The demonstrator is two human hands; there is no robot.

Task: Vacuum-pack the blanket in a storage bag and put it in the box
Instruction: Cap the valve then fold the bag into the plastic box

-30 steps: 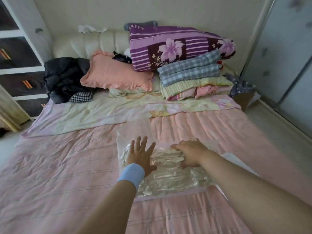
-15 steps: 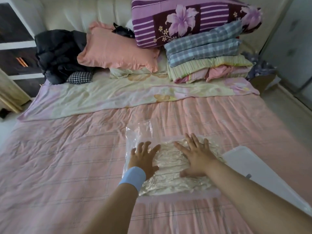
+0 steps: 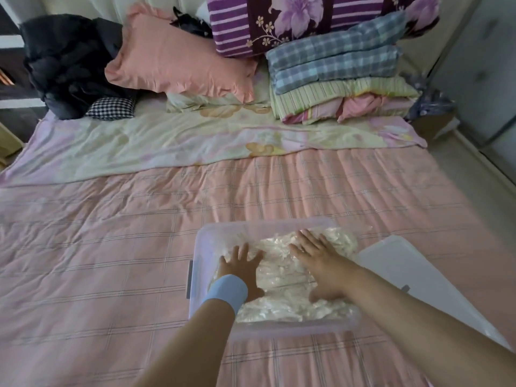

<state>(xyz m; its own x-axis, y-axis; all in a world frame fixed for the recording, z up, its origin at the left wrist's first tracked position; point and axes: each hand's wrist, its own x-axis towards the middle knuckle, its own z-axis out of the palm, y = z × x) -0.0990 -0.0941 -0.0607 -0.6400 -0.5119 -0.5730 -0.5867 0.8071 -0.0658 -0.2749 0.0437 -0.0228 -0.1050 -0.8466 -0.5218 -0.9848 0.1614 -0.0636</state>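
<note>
A clear plastic box [image 3: 208, 238] with a pinkish rim and a grey side latch stands on the pink checked bedspread. Inside it lies the vacuum-packed storage bag [image 3: 282, 270] with the cream blanket, flat and wrinkled. My left hand [image 3: 241, 265], with a blue wristband, presses flat on the bag's left part, fingers spread. On the bag's right part my right hand [image 3: 318, 261] presses down too, fingers straight.
The box's white lid [image 3: 413, 277] lies on the bed just right of the box. Folded quilts [image 3: 340, 79], a pink pillow [image 3: 178, 57] and dark clothes [image 3: 67, 62] are piled at the head of the bed. Floor and wardrobe doors are at the right.
My view has tilted down and moved closer. Both hands stay flat on the bag, and the box's walls now show around it.
</note>
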